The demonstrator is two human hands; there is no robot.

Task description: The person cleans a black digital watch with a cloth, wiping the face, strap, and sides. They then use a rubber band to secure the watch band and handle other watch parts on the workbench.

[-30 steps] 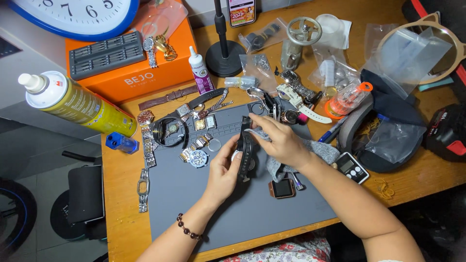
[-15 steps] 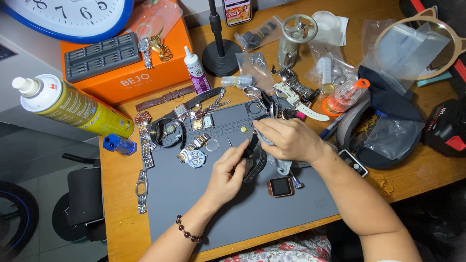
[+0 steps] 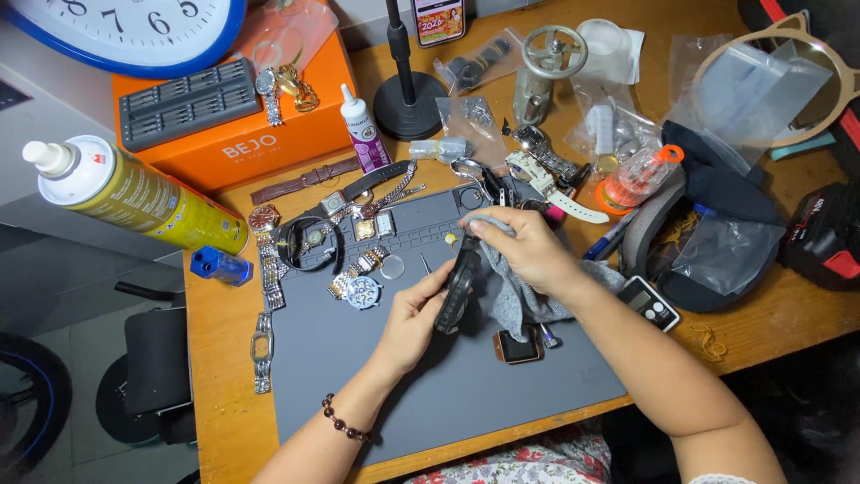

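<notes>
My left hand (image 3: 414, 315) grips a black wristwatch (image 3: 455, 296) by its lower strap, holding it on edge above the grey work mat (image 3: 358, 394). My right hand (image 3: 522, 251) pinches a grey cloth (image 3: 520, 300) against the upper part of that watch. The cloth hangs down under my right palm onto the mat. A small square watch with an orange-brown case (image 3: 518, 347) lies on the mat just below the cloth.
Several watches and watch parts (image 3: 358, 269) lie on the mat's upper left. A metal bracelet (image 3: 261, 350) rests left of the mat. An orange box (image 3: 228, 116), a yellow spray can (image 3: 134, 193), a glue bottle (image 3: 363, 130), a black stand base (image 3: 409, 103) and plastic bags (image 3: 609, 116) crowd the wooden desk.
The view has shifted slightly. My right hand has moved the cloth up over the top of the watch, while my left hand keeps its hold on the strap.
</notes>
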